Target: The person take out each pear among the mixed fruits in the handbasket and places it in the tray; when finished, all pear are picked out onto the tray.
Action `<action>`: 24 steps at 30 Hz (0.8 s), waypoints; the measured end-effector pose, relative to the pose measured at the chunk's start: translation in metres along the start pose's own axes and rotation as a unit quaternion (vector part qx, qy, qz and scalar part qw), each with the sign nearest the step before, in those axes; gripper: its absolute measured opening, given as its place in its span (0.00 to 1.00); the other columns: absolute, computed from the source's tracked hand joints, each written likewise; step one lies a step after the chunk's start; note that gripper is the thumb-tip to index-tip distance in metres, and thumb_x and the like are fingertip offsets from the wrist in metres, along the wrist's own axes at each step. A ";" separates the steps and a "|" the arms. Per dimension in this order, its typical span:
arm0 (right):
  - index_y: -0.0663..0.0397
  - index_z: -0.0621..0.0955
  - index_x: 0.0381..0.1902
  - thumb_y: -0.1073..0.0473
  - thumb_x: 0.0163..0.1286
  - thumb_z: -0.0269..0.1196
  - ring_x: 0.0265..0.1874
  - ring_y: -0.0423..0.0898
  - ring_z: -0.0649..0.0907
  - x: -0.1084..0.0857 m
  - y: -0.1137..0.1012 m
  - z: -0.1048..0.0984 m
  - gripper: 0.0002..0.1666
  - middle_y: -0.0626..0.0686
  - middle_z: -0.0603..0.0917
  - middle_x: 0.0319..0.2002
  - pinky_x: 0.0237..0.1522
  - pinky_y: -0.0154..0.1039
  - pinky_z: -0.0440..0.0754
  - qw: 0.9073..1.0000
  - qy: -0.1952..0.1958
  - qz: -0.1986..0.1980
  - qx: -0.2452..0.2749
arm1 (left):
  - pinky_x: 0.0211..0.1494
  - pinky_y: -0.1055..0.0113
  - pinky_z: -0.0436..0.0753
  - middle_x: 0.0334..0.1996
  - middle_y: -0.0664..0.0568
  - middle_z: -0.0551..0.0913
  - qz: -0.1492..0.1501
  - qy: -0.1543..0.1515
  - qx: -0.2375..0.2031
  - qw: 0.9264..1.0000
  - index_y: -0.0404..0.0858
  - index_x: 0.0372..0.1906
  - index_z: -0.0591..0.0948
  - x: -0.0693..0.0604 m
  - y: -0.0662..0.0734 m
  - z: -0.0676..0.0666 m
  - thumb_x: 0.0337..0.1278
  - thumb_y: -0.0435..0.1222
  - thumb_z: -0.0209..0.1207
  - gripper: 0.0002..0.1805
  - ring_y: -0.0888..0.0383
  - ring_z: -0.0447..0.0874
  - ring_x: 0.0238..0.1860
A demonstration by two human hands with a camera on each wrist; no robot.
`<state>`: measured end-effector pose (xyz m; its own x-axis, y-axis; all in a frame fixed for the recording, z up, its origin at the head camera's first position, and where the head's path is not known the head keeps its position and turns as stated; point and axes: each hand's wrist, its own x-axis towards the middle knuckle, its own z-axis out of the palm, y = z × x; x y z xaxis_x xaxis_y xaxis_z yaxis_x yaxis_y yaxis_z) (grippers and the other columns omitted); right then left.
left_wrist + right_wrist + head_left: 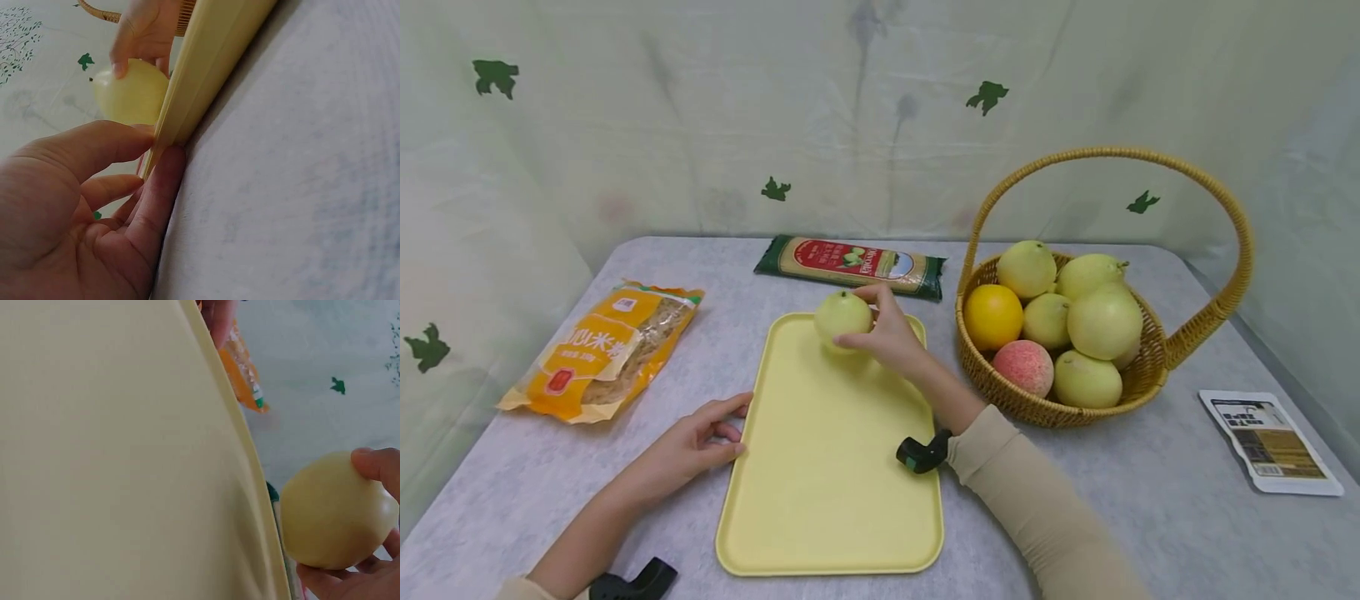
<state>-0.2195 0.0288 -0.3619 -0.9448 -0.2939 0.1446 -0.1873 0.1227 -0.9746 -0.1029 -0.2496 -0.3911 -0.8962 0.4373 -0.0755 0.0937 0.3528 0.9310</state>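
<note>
Our left hand (pixel 698 443) pinches a rectangular yellow tray (pixel 835 475); at its far end our right hand (pixel 887 333) grips a round pale-green fruit (pixel 838 317); rightward stands a brown wicker basket (pixel 1037 412).

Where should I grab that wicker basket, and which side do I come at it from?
Take the wicker basket by the top of its arched handle, probably from above: the arch rises well clear of the piled fruit, leaving open space underneath to wrap around.
</note>
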 end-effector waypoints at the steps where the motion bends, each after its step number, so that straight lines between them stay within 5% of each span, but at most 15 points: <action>1: 0.58 0.63 0.55 0.68 0.47 0.70 0.47 0.52 0.74 0.002 0.002 0.002 0.39 0.56 0.66 0.52 0.41 0.40 0.76 1.000 -0.004 0.005 -0.002 | 0.38 0.71 0.74 0.55 0.40 0.63 0.000 -0.001 0.000 1.000 0.31 0.66 0.57 0.000 0.000 0.000 0.55 0.32 0.58 0.34 0.60 0.72 0.40; 19: 0.54 0.62 0.60 0.69 0.50 0.68 0.48 0.51 0.72 0.021 0.020 0.022 0.41 0.57 0.64 0.55 0.46 0.40 0.73 0.999 -0.035 0.000 -0.027 | 0.39 0.71 0.74 0.55 0.39 0.62 -0.006 -0.007 -0.009 1.000 0.31 0.66 0.57 0.000 0.002 -0.001 0.56 0.31 0.57 0.34 0.60 0.72 0.40; 24: 0.52 0.60 0.63 0.62 0.51 0.70 0.56 0.53 0.67 0.013 0.013 0.017 0.44 0.57 0.62 0.60 0.53 0.43 0.67 0.997 -0.028 0.006 -0.073 | 0.39 0.71 0.74 0.56 0.39 0.62 -0.007 -0.009 -0.012 1.000 0.30 0.66 0.57 -0.001 0.002 0.000 0.56 0.32 0.57 0.34 0.60 0.72 0.40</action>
<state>-0.2297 0.0101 -0.3761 -0.9313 -0.3442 0.1188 -0.2168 0.2620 -0.9404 -0.1024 -0.2496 -0.3894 -0.8890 0.4479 -0.0953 0.0706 0.3397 0.9379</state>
